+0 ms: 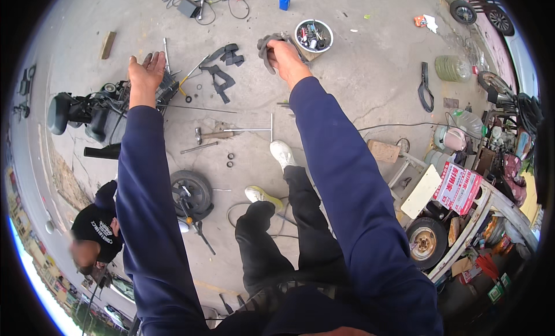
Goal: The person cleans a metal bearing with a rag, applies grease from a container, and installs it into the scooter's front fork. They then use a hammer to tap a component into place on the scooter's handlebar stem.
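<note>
My left hand (146, 74), its palm turned up and its fingers loosely bent and apart, is raised with nothing in it. Behind it in the picture lies part of a black scooter (98, 113), with a long silver rod (166, 54) nearby. My right hand (283, 61) grips a dark grey cloth or glove (267, 51). Just beyond it to the right is a metal bowl (314, 36) of small parts. Black straps (222, 81) lie between my two hands on the concrete, and a hammer (208, 136) and a T-handled wrench (248, 129) lie lower, near my shoes.
A detached wheel (191, 194) lies left of my legs. A person in a black top (98, 232) is at lower left. A cluttered metal cart (488, 203) with a tyre (426, 242) fills the right. Water jugs (452, 68), a cable (404, 124) and a blue bottle (284, 0) are around.
</note>
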The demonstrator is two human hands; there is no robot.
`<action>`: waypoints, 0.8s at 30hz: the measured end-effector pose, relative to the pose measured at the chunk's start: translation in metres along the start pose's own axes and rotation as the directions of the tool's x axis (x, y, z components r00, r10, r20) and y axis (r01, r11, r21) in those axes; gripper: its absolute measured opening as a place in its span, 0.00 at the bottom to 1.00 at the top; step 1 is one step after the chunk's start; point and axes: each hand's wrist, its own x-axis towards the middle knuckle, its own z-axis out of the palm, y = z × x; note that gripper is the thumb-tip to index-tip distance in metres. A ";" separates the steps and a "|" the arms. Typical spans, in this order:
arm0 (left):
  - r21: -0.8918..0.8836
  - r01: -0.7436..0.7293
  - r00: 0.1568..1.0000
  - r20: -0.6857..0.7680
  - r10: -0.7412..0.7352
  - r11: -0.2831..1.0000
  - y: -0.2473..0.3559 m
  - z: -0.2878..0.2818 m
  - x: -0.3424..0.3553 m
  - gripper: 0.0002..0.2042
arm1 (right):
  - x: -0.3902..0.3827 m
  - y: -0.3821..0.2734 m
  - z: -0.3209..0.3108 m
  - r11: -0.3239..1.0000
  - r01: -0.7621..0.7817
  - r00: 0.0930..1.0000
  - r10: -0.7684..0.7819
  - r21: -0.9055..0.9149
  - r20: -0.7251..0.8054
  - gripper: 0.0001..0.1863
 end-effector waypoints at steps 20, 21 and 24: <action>0.695 -0.660 0.134 0.483 -0.865 0.285 -0.036 0.054 -0.646 0.18 | -0.847 0.079 -0.056 0.784 0.621 0.160 -0.126 0.000 -0.979 0.15; 0.700 -0.665 0.137 0.459 -0.878 0.262 -0.032 0.042 -0.649 0.18 | -0.867 0.109 -0.038 0.714 0.691 0.080 0.077 0.111 -0.994 0.16; 0.695 -0.699 0.083 0.316 -0.945 0.171 -0.058 0.026 -0.646 0.17 | -0.898 0.164 -0.020 0.529 0.844 -0.114 0.327 0.082 -0.938 0.16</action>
